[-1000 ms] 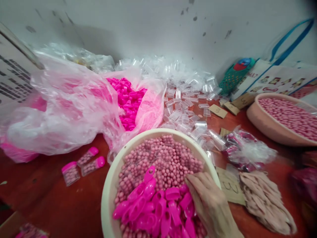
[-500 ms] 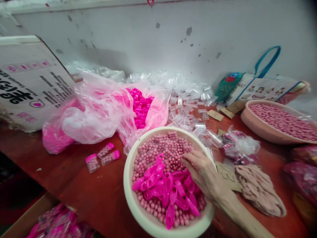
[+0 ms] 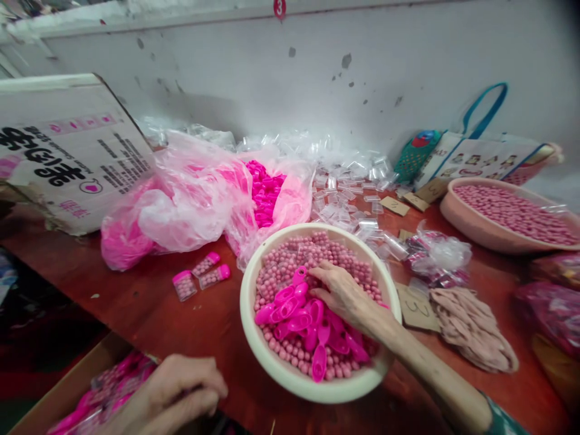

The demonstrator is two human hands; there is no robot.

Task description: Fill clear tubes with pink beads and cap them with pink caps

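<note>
A cream bowl (image 3: 254,356) holds many pink beads (image 3: 285,350), with a heap of bright pink plastic spoons (image 3: 319,356) lying over them. My right hand (image 3: 342,296) reaches into it from the right, palm down. Its fingers are apart at the heap's upper edge, close to one spoon's ring end; whether they touch it I cannot tell. At lower left, my left hand (image 3: 176,386) hovers by the table edge. Its fingers are loosely bent, with a gap to the thumb and nothing visible in between. Several small clear bead-filled containers (image 3: 185,286) with pink caps lie left of the bowl.
Behind the bowl is a plastic bag (image 3: 181,205) of pink caps beside loose clear tubes (image 3: 362,199). A carton (image 3: 77,175) stands left. Right are a pink basin (image 3: 471,226) of beads, a cloth (image 3: 475,332) and cardboard tags (image 3: 417,308). A box (image 3: 67,380) sits below the table edge.
My right hand has moved leftward over the bowl, from its right side to the top of the spoon heap. My left hand has come into view at lower left. The camera view has shifted slightly.
</note>
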